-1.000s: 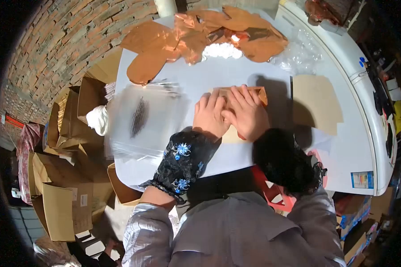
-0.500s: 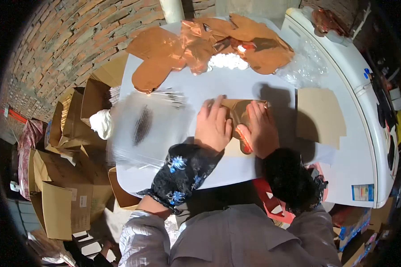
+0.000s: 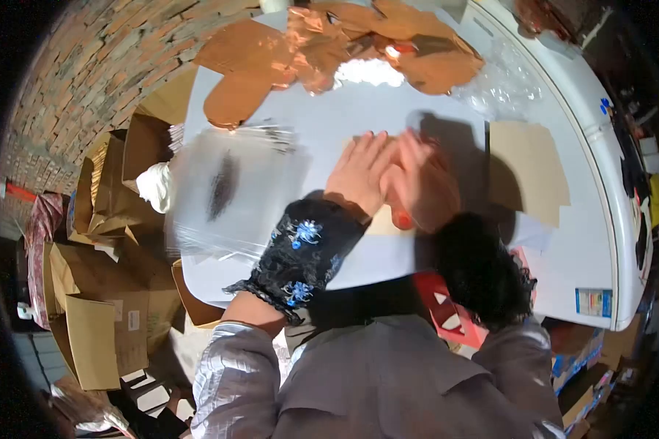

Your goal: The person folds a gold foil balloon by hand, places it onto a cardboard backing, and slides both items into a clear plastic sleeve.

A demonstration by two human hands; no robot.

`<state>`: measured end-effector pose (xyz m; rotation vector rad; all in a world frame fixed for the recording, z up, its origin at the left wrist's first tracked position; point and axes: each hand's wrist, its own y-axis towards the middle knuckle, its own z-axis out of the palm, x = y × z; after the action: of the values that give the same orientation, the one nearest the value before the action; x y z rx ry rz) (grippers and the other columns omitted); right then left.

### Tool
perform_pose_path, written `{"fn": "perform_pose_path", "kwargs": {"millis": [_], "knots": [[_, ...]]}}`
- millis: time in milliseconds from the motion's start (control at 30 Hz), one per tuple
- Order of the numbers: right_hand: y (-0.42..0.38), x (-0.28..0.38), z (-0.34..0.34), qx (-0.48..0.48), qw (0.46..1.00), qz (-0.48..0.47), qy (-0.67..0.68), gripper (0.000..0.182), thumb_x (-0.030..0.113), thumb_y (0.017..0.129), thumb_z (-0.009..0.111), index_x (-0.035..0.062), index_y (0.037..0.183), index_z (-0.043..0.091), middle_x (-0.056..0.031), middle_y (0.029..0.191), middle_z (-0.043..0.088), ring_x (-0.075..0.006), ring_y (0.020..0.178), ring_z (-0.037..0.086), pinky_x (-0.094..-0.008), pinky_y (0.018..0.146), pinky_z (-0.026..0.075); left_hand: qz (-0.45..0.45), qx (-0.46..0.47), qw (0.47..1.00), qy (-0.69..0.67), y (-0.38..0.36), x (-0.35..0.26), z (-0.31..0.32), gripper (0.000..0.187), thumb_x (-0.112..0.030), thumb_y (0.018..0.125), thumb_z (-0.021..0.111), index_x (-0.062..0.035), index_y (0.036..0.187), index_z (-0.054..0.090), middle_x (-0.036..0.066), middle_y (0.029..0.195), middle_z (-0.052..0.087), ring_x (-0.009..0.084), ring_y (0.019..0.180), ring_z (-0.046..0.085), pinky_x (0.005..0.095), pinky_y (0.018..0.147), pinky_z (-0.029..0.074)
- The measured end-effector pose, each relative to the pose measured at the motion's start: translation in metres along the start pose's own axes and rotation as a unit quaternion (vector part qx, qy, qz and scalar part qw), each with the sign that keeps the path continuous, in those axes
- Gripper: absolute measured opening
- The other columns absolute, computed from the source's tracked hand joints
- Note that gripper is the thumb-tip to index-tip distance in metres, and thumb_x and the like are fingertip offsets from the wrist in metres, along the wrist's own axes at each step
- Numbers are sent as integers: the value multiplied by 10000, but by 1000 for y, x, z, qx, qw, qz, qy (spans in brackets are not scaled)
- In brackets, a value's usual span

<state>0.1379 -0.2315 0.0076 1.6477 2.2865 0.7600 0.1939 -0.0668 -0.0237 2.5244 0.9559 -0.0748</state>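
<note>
My left hand (image 3: 360, 170) lies flat with fingers spread over a tan card (image 3: 381, 221) on the white table. Beside it, my right hand (image 3: 426, 183) is smeared by motion, its fingers stretched out and overlapping the left fingertips in this view. Both hands hide most of the card and what lies on it. A small shiny red-orange patch (image 3: 401, 219) shows below the right hand, at the card's near part. Left of my hands lies a stack of clear plastic sleeves (image 3: 252, 186).
Copper-coloured foil pieces (image 3: 238, 99) with rounded ends lie along the back of the table. Crumpled clear plastic (image 3: 501, 84) sits at the back right. Tan cardboard sheets (image 3: 527, 164) lie to the right. Open cardboard boxes (image 3: 99, 322) stand on the left, and a white appliance (image 3: 600, 132) borders the right.
My right hand has shifted left and up toward the left hand. Less of the red-orange patch and the copper sheet on the card shows. The whole view has moved slightly.
</note>
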Motion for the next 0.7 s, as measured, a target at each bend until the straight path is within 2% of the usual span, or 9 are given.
{"fn": "perform_pose_path", "kwargs": {"millis": [133,233,267,367,467,567,600,700], "knots": [[11,-1,16,-15,998,20,65,574,283,911,644,-119,1293,495,-280,1352,492,-438,1248,487,-519,1071,386,21,-7,999,27,4,7,1,521,-329,1000,464,-125,1480,448,112,1583,374,324,1485,304,469,1220,227],[-6,-25,22,-95,994,-48,-12,637,326,889,680,-116,1306,489,-276,1327,498,-434,1219,492,-520,1058,395,8,-22,1000,-1,3,-1,-4,487,-314,1018,452,-137,1471,462,113,1567,399,324,1467,337,472,1206,252],[-8,-29,25,-37,989,103,97,626,312,868,708,-103,1286,498,-284,1261,529,-434,1192,505,-508,1050,405,5,-23,1000,-1,4,-1,-4,481,-311,1023,447,-137,1472,462,115,1563,404,325,1463,344,473,1203,257],[-19,-43,25,-70,995,43,-55,608,274,867,706,-105,1289,489,-304,1218,552,-441,1161,531,-492,1047,410,3,-25,1000,6,5,1,-2,479,-303,1032,437,-127,1478,452,123,1555,413,329,1453,356,476,1195,268],[-12,-32,9,4,990,132,48,608,257,877,686,-118,1305,471,-317,1207,566,-457,1175,538,-481,1043,422,6,-9,1000,9,3,-4,-7,487,-299,1035,431,-111,1483,441,134,1550,415,337,1446,361,479,1187,276],[-4,-31,-2,31,993,117,1,629,240,877,679,-128,1333,451,-317,1226,563,-452,1143,554,-501,1003,442,14,-14,1000,11,3,-3,-4,491,-292,1034,424,-93,1483,436,149,1545,414,354,1440,362,487,1181,282],[-10,-37,10,-36,996,84,2,620,252,865,686,-131,1307,479,-321,1240,563,-447,1119,573,-517,982,450,15,-14,1000,14,1,-2,0,493,-293,1034,423,-94,1485,435,149,1547,412,354,1441,360,488,1182,280],[-21,-34,25,-84,988,111,60,654,278,850,700,-141,1306,489,-335,1296,543,-452,1164,557,-529,1003,434,13,-11,1000,23,-8,-5,3,497,-294,1020,443,-99,1477,444,149,1540,418,344,1438,364,484,1181,285]]}}
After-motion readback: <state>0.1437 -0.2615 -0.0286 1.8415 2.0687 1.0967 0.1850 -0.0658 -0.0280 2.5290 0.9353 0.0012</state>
